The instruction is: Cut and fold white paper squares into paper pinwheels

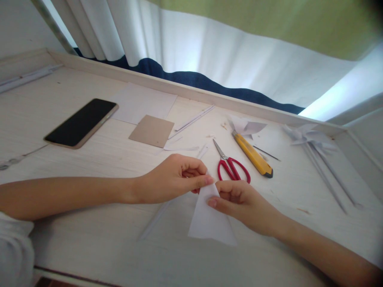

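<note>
My left hand [176,177] pinches the narrow top tip of a folded white paper [209,221] between thumb and fingers. On its right edge, my right hand [239,201] grips the same paper, thumb in front and fingers behind. The sheet hangs down and widens toward its lower edge, which shows a slight notch. Beneath my left hand a thin rolled paper stick [155,219] lies slantwise on the table. Red-handled scissors [231,165] rest just beyond my hands, their blades pointing away. A yellow utility knife [254,155] lies to the right of the scissors.
Paper pinwheels [305,137] with sticks lie at the right, and another folded paper shape [248,126] sits behind the knife. A thin dark rod [266,152] is beside it. At the left are a phone [82,123], a cardboard square [152,131] and a white sheet [143,101]. A raised ledge [194,93] borders the table.
</note>
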`<action>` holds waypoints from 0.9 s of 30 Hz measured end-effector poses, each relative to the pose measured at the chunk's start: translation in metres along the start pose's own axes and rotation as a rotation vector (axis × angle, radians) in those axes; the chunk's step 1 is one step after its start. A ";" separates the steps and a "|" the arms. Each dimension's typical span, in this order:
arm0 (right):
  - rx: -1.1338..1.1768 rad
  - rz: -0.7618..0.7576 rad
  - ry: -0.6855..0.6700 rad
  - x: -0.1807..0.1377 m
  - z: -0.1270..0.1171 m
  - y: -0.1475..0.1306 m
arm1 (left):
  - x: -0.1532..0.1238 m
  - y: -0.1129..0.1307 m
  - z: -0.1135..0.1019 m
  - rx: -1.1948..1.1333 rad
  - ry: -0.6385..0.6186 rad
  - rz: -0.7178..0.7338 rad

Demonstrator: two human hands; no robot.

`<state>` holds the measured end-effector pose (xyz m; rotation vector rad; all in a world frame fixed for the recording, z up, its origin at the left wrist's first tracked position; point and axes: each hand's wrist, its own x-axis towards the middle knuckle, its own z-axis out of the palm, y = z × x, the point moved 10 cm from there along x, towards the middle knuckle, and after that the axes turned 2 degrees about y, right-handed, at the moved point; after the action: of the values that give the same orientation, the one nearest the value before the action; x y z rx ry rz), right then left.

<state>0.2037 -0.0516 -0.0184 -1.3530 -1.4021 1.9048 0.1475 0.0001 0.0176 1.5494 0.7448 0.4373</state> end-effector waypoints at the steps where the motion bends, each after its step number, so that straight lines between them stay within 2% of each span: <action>1: 0.006 0.003 -0.007 0.000 0.001 0.000 | 0.000 -0.001 0.001 -0.009 -0.005 -0.005; 27: 0.086 -0.006 -0.028 0.003 0.003 0.003 | 0.000 -0.002 0.004 -0.049 -0.022 -0.025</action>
<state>0.2009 -0.0522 -0.0227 -1.2851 -1.3204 1.9643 0.1495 -0.0026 0.0154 1.4952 0.7310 0.4169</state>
